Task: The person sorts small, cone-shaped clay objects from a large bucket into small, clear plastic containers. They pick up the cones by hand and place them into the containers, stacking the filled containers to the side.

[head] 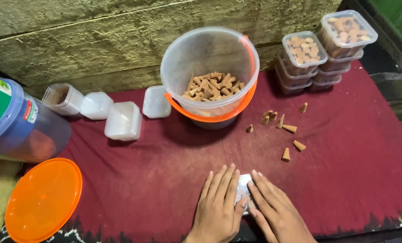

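My left hand (218, 202) and my right hand (275, 207) lie flat, side by side, on the dark red cloth (165, 180) near its front edge. Between and under them sits a small clear plastic box (243, 189), mostly covered by the fingers; both hands press on it. Behind them stands a clear bucket (210, 54) with an orange rim and handle, holding several brown incense cones (212, 86). More loose cones (284, 128) lie scattered on the cloth to the right of the bucket.
Stacks of filled, lidded clear boxes (320, 51) stand at the back right. Empty clear boxes and lids (122, 119) sit at the back left beside a large plastic jar (16, 121) lying on its side. An orange lid (43, 198) lies at the front left. A rough wall runs behind.
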